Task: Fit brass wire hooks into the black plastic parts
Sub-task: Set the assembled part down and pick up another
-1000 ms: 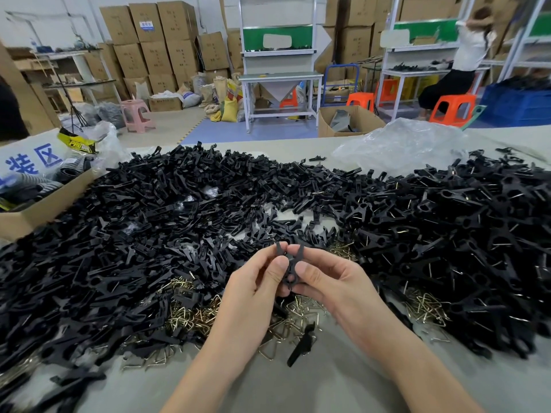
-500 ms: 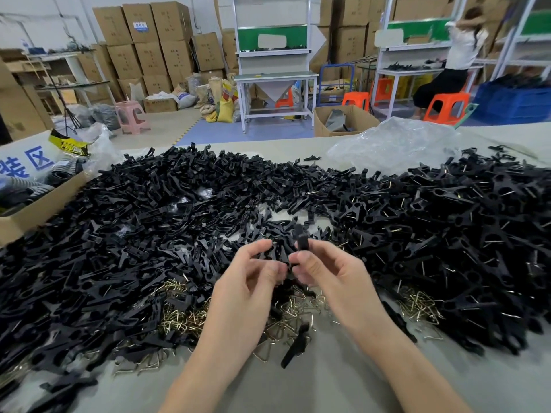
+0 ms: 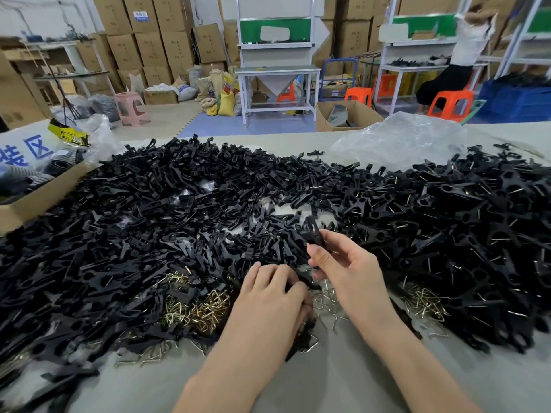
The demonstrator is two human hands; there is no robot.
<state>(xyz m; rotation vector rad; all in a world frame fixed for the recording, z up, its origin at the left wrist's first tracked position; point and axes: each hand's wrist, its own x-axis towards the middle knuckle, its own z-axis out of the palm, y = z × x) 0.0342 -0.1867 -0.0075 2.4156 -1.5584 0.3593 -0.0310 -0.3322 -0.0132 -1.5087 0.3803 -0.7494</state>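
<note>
a bare strip of the smooth grey bench (image 3: 328,383) is lying along the near edge, around both forearms. behind it, a wide heap of matte black plastic parts (image 3: 149,234) is covering the bench. thin shiny brass wire hooks (image 3: 202,311) are lying just beside the left hand (image 3: 274,296), which is curling palm-down into the heap; i cannot tell what it is gripping. the right hand (image 3: 343,263) is pinching one black plastic part (image 3: 313,234) above the heap. a brown cardboard box (image 3: 38,201) at the left is holding dark goods.
</note>
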